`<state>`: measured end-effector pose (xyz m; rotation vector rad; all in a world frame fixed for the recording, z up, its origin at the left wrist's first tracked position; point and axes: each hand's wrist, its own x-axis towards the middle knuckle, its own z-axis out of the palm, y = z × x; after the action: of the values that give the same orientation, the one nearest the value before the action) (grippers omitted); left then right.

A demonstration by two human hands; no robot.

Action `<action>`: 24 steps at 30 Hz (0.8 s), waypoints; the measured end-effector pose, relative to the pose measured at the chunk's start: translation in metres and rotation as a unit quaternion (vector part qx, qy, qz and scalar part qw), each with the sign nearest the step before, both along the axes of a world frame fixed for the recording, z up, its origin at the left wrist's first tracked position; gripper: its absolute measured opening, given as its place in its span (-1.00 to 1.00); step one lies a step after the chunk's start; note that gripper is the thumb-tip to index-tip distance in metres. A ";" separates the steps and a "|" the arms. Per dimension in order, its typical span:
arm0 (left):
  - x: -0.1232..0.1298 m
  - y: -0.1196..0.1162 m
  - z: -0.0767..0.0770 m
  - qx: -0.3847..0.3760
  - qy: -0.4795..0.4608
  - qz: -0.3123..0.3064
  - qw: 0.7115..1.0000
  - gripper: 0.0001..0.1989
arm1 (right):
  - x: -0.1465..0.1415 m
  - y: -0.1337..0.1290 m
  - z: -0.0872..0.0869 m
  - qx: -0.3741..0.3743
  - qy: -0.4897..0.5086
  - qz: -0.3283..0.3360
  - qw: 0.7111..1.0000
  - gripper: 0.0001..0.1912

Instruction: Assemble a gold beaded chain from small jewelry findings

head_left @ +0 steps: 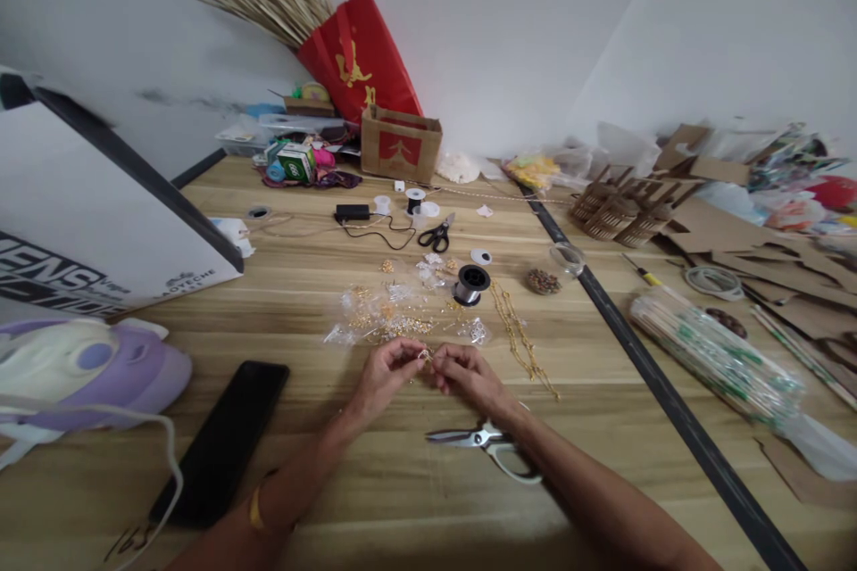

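Observation:
My left hand (394, 369) and my right hand (469, 373) meet near the middle of the wooden table, both pinching a small gold-coloured piece (427, 356) between them. Its exact shape is too small to tell. Just beyond my fingers lie small plastic bags of beads and metal findings (381, 312). A spool of silvery wire (472, 285) stands behind my right hand, with gold chains (515, 335) to its right. White-handled scissors (486, 439) lie partly under my right forearm.
A black phone (224, 442) and a purple-white device with a cable (100, 366) are at the left. Black scissors (436, 236), a tub of brown beads (544, 281) and a cardboard box (402, 145) sit farther back. Packaged sticks (713, 352) lie at the right.

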<state>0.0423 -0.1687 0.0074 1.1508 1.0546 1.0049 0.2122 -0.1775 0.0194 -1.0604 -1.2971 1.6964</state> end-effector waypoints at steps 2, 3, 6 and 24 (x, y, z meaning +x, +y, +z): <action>0.000 0.002 -0.002 -0.015 -0.013 -0.007 1.000 -0.75 | 0.000 0.000 0.000 0.000 -0.002 -0.001 1.000 -0.61; 0.000 0.002 -0.003 -0.020 -0.016 -0.012 1.000 -0.75 | 0.000 0.000 0.000 0.002 -0.005 0.000 1.000 -0.61; 0.000 0.002 0.000 -0.026 -0.015 -0.021 0.999 -0.75 | 0.001 0.000 0.001 0.012 -0.019 0.004 1.000 -0.59; -0.005 0.003 0.013 0.053 0.072 0.020 0.996 -0.89 | 0.002 -0.004 0.002 0.155 -0.174 -0.008 0.973 -0.59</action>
<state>0.0377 -0.1655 0.0206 1.3091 1.1537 1.0305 0.2147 -0.1811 0.0216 -1.2059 -1.7042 1.2756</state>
